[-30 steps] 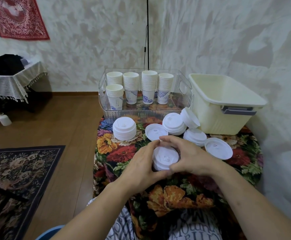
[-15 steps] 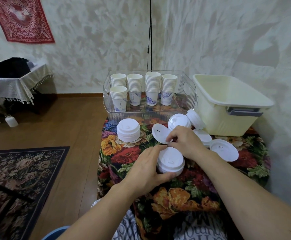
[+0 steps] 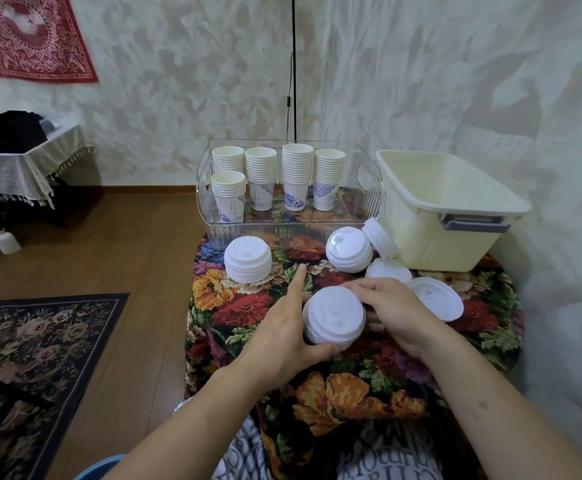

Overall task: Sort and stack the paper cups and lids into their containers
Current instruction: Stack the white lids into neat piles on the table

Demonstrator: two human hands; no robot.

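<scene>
Your left hand cups the near lid stack w/ thumb under its front edge, index finger stretched out straight; right hand curls round the stack's other side. Stack sits on the floral cloth, center front. Square it evenly from both sides, don't squeeze, thin lids likely flex. Clear bin behind holds five cup stacks, upright. Cream tub at right: no lids visible inside. Other lid piles lie loose btw bins & hands.
</scene>
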